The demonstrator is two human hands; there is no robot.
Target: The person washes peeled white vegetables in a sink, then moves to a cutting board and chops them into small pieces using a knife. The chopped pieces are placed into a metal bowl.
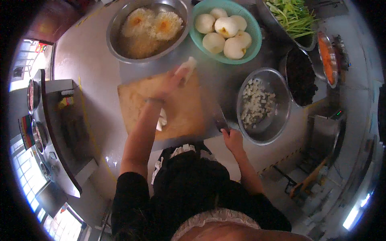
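Observation:
My left hand [176,79] is over the far part of a wooden cutting board [184,111], its fingers around a pale white piece [190,64] that is blurred by motion. Another white piece [162,120] lies on the board, partly covered by my left forearm. At the board's right side my right hand [232,140] grips the handle of a knife [219,116]. Its wide blade points away from me and is blurred. Right of the knife stands a steel bowl [279,120] holding white diced pieces [255,101].
Beyond the board are a steel basin [113,45] of frilly white fungus [166,25] in liquid and a teal plastic colander [256,45] of round white vegetables [226,27]. To the right stand cut green stalks [294,18], a dark mass [301,76] and a bowl of orange food [327,60].

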